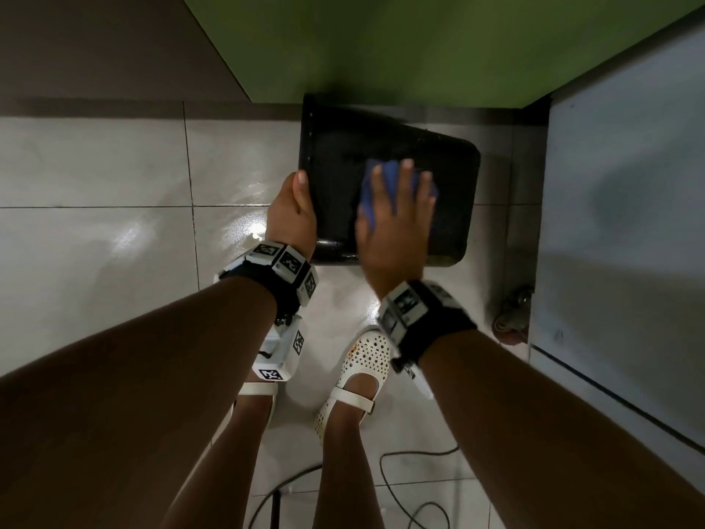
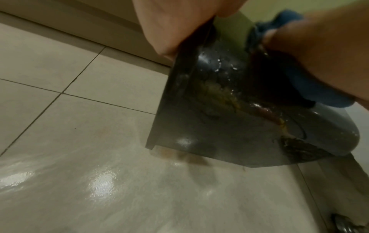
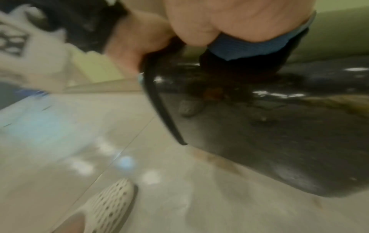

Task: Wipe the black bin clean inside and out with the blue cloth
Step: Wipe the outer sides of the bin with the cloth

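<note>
The black bin (image 1: 454, 185) lies on its side on the tiled floor, its wet outer wall facing up. My left hand (image 1: 293, 211) grips the rim at the bin's left end, thumb on top. My right hand (image 1: 393, 231) lies flat with spread fingers on the blue cloth (image 1: 391, 175), pressing it onto the upper wall. The left wrist view shows the bin (image 2: 199, 126) with droplets and yellowish-brown smears, the cloth (image 2: 311, 89) under my right hand (image 2: 319, 39), and my left hand (image 2: 165, 23) on the rim. The blurred right wrist view shows bin (image 3: 259, 134) and cloth (image 3: 249, 47).
A green wall (image 1: 419, 43) stands just behind the bin, and a grey cabinet (image 1: 618, 223) with a caster wheel (image 1: 511, 315) is on the right. My feet in white perforated shoes (image 1: 366, 360) stand close in front. Cables (image 1: 412, 502) lie on the glossy floor.
</note>
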